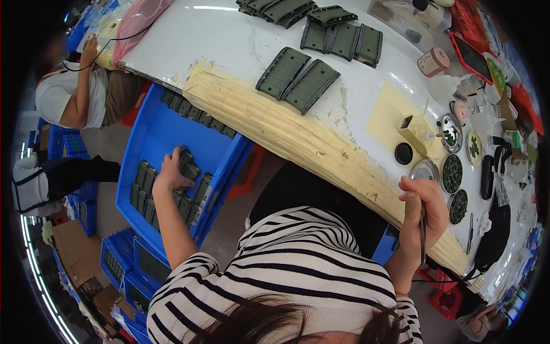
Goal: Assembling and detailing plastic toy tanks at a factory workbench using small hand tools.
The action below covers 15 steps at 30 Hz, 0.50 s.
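My left hand (171, 174) reaches down into a blue plastic bin (157, 123) on my left. Its fingers and thumb are spread at the edge of a dark green ribbed panel (188, 164), among rows of similar panels. Whether the fingertips press on that panel is hard to see. Over the table's right front edge, my right hand (423, 215) is closed around slim metal tweezers (424, 235), which point down along the palm. A tan wrap covers the thumb. Two green ribbed panels, one (282, 71) beside another (311, 86), lie on the white tabletop ahead of me.
Several more panels (344, 41) sit at the table's far side. To the right are round dishes of small green pieces (452, 174), a yellow block (420, 135), a black lid (403, 153) and a red-edged phone (471, 57). Yellowish padding (275, 120) lines the table edge. Another person (80, 97) sits far left.
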Each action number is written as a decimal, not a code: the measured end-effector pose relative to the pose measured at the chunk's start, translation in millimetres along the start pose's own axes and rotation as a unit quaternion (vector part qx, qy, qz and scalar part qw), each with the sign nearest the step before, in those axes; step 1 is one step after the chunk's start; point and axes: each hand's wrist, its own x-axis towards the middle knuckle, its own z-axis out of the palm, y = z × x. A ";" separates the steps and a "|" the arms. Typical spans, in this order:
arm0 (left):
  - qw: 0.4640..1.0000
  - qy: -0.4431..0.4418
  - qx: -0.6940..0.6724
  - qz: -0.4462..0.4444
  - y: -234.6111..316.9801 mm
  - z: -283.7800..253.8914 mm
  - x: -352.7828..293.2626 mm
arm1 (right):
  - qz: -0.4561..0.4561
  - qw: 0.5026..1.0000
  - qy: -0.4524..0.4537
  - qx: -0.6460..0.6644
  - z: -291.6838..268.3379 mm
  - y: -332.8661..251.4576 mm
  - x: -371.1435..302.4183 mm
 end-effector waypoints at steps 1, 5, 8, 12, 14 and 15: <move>1.000 0.009 -0.017 0.009 -1.4 0.7 0.5 | 0.006 1.000 0.000 0.002 0.4 0.1 -0.9; 0.996 0.068 -0.055 0.027 -1.9 2.1 7.0 | 0.011 1.000 -0.006 0.002 0.2 -3.6 0.0; 0.990 0.124 -0.043 0.042 -6.4 8.5 14.4 | -0.013 1.000 -0.007 0.007 0.6 -2.3 1.0; 0.983 0.160 -0.051 0.073 -2.2 5.6 15.6 | 0.001 1.000 -0.009 0.002 -0.9 -2.6 -0.9; 0.971 0.201 -0.094 0.089 -13.4 12.3 22.5 | 0.000 1.000 0.001 0.006 -1.3 -0.4 -2.5; 0.962 0.224 -0.117 0.101 -12.4 9.5 24.6 | 0.000 1.000 -0.001 0.004 -1.6 -0.5 -2.3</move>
